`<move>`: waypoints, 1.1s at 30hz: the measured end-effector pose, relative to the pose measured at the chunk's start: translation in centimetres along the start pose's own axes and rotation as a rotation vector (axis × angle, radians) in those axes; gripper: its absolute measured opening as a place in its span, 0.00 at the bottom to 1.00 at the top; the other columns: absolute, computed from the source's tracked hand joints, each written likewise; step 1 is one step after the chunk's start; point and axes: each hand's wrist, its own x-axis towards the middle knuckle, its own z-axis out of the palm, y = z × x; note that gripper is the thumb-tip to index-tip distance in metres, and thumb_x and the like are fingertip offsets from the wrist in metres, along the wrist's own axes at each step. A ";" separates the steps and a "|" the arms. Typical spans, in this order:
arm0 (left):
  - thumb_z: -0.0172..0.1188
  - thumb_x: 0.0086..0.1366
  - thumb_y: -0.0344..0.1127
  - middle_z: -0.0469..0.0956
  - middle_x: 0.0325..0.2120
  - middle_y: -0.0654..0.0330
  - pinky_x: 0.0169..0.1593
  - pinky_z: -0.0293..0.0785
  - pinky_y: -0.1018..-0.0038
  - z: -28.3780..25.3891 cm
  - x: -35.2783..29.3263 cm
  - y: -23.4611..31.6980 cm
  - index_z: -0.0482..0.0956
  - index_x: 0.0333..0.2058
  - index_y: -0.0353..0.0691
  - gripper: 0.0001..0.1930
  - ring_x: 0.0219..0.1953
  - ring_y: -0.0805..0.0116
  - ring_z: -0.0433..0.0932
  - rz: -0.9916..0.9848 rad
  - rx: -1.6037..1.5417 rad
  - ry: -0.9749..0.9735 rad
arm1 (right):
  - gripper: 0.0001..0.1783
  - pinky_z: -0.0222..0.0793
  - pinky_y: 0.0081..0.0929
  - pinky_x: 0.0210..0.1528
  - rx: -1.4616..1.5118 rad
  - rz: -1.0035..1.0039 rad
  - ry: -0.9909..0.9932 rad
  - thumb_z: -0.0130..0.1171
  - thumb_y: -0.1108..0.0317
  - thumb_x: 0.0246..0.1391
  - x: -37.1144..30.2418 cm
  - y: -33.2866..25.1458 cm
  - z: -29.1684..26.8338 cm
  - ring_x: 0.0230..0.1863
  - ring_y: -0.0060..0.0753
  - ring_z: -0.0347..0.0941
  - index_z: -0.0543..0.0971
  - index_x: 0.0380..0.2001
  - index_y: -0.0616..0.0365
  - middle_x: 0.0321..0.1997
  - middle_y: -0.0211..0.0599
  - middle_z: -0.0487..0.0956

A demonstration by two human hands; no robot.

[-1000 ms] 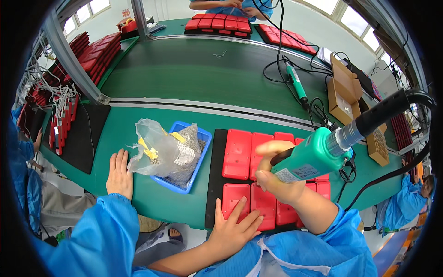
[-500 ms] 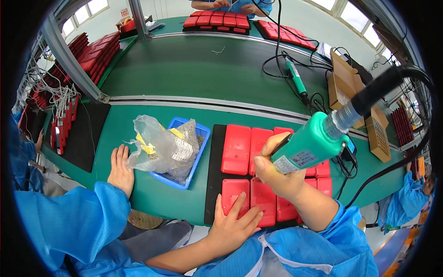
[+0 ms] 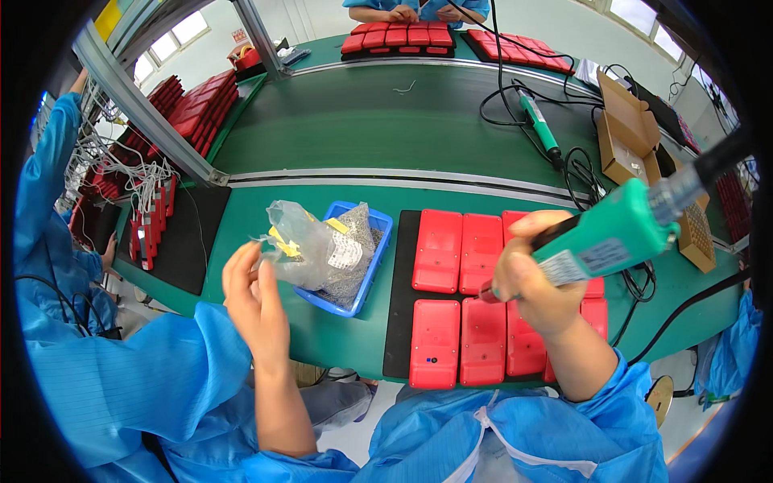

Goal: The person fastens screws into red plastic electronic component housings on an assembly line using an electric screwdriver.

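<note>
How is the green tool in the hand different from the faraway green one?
The held tool is in the right hand; the far tool lies on the dark green surface. The held tool, being nearer, looks bigger than the far tool. The held tool points lower left, the far tool lower right. Both have green bodies.

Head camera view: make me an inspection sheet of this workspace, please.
Surface: green table with a black mat.
Workpieces: red casings on the mat; plastic bag of small grey pieces, partly in a blue tray.
Clutter: second green screwdriver and open cardboard box beyond.
Hands: right hand grips a green electric screwdriver; left hand raised, open, near the bag, contact unclear.
Cables: black cord at right; tangled white cables at left.
Surroundings: another person's hands opposite; blue-sleeved arm at left.
</note>
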 end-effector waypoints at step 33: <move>0.50 0.55 0.25 0.73 0.25 0.57 0.47 0.64 0.68 -1.3 2.7 0.0 0.71 0.24 0.32 0.04 0.30 0.66 0.71 0.288 0.585 -0.206 | 0.12 0.61 0.19 0.13 0.052 -0.254 0.312 0.49 0.74 0.50 -2.1 -5.4 -7.5 0.10 0.19 0.58 0.64 0.39 0.65 0.14 0.30 0.63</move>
